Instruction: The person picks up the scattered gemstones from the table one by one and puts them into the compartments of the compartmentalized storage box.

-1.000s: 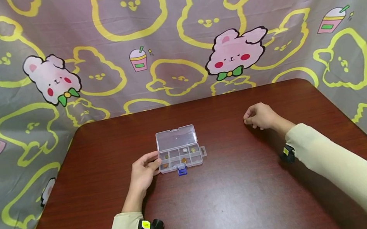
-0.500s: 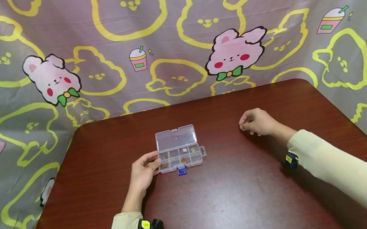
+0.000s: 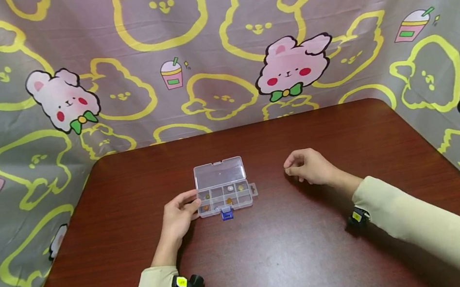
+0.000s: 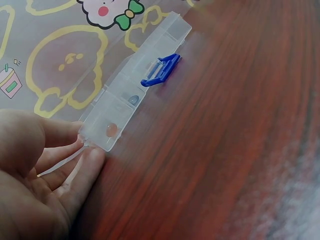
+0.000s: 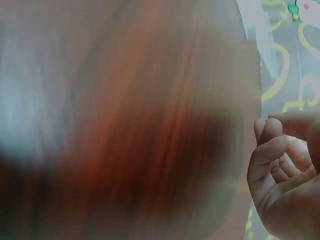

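A clear plastic compartment box [image 3: 225,197] stands on the table with its lid [image 3: 219,172] raised and its blue latch [image 3: 227,213] hanging at the front. Small coloured beads lie in several compartments, including an orange bead [image 4: 111,130] and a bluish bead [image 4: 133,100]. My left hand [image 3: 178,217] grips the box's left end, thumb at the near corner and fingers behind. To the right of the box, my right hand [image 3: 310,167] is over the table, thumb and index fingertips pressed together. Whatever is between those fingertips is hidden, so I cannot tell if they hold something small.
The dark reddish wooden table [image 3: 273,265] has a shiny glare near the front. A grey cloth [image 3: 216,42] with yellow outlines and cartoon rabbits hangs behind it and along both sides. A hanging tab [image 3: 253,189] juts from the box's right end.
My right hand has moved left and nearer to me, toward the box, its fingertips staying together. The left hand and the box keep their places.
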`<state>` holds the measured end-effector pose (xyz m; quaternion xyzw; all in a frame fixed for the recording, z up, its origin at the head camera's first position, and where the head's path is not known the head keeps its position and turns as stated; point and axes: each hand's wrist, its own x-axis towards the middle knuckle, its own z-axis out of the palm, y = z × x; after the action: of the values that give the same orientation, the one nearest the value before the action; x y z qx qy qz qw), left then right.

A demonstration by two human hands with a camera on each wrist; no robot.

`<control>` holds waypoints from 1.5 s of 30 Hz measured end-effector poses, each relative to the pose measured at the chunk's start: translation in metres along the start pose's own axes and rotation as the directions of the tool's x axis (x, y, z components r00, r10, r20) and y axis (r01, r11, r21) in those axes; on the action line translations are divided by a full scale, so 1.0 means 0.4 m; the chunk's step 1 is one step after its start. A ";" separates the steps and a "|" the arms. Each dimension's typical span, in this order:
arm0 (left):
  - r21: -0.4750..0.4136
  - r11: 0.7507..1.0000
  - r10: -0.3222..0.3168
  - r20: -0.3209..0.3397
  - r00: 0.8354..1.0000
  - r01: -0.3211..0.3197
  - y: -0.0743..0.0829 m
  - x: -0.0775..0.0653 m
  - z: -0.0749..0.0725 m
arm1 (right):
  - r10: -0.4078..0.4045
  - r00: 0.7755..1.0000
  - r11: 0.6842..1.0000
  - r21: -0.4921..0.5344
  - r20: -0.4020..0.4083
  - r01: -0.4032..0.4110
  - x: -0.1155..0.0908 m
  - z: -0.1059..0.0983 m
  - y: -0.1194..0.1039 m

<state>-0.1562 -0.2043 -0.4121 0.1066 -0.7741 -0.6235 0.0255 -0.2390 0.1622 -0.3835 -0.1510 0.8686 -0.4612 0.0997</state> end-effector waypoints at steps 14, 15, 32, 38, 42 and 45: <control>0.016 1.000 0.002 0.004 1.000 -0.003 0.003 -0.002 -0.003 | -0.132 0.991 0.987 0.095 0.038 0.128 -0.031 0.105 -0.056; 0.015 1.000 0.003 0.003 1.000 -0.003 0.003 -0.003 -0.003 | -0.135 0.990 0.987 0.098 0.041 0.130 -0.032 0.110 -0.060; 0.011 1.000 0.003 -0.005 1.000 -0.003 0.000 -0.003 -0.001 | -0.192 0.978 0.965 0.196 0.079 0.173 -0.034 0.180 -0.111; 0.002 1.000 0.024 0.004 1.000 -0.024 -0.002 -0.002 -0.005 | -0.226 0.970 0.959 0.195 0.089 0.205 -0.026 0.199 -0.123; -0.009 1.000 0.025 0.009 1.000 -0.025 -0.004 0.000 -0.005 | -0.228 0.969 0.959 0.192 0.098 0.206 -0.020 0.207 -0.130; -0.011 1.000 0.020 0.005 1.000 -0.019 -0.005 0.000 -0.006 | -0.241 0.965 0.956 0.198 0.101 0.218 -0.014 0.215 -0.135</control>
<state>-0.1557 -0.2069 -0.4137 0.0974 -0.7719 -0.6275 0.0302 -0.1977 0.0695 -0.3860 -0.2694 0.7906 -0.5383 0.1126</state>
